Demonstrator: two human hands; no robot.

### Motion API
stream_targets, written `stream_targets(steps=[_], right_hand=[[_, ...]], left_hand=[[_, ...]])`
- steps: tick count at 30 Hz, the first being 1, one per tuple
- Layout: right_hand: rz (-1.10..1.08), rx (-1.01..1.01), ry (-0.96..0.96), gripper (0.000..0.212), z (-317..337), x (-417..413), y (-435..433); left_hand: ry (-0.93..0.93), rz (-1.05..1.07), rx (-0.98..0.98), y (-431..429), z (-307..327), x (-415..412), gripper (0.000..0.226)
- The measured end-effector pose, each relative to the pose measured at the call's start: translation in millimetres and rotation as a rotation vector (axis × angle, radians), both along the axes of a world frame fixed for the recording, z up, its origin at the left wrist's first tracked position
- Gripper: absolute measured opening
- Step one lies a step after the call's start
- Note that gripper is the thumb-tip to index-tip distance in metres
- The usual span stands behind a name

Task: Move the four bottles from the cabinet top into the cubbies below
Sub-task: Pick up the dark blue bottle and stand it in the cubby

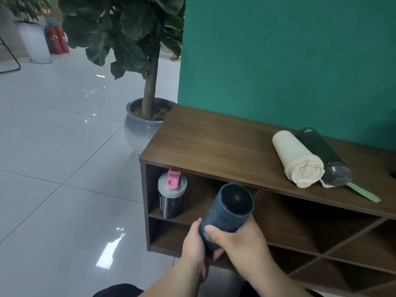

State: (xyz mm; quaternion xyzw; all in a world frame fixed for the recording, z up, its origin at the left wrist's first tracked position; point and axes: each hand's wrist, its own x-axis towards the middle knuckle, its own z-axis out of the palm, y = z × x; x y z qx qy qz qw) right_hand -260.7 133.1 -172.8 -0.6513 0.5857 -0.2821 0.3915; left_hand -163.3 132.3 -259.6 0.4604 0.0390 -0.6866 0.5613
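Both hands hold the dark blue bottle (227, 213) in front of the upper cubby (203, 202): right hand (237, 241) wrapped around its body, left hand (194, 243) closed near its bottom end, probably. Second bottle's step; next, push it inside beside the shaker bottle (172, 195).

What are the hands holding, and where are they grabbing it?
Both hands hold one dark blue cylindrical bottle. The right hand wraps its lower body, and the left hand grips beside it, near the hidden lower end.

Bare forearms, no sleeves; perhaps dark trousers (117, 291) below.
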Motion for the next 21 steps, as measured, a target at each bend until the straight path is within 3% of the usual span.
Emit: stream_targets(steps=[5, 13, 21], right_hand=[[0.006, 0.014, 0.02, 0.059, -52.1, 1.9, -35.6], [-0.029, 0.05, 0.096, 0.067, -94.1, 12.5, -94.2], [-0.077, 0.096, 0.042, 0.072, -115.1, 16.9, -125.3]], left_hand=[[0.069, -0.006, 0.081, -30.8, -30.3, 0.8, 0.065], [0.112, 0.135, 0.192, -71.7, -67.2, 11.0, 0.097], [0.114, 0.17, 0.189, -89.8, -82.7, 10.4, 0.1]])
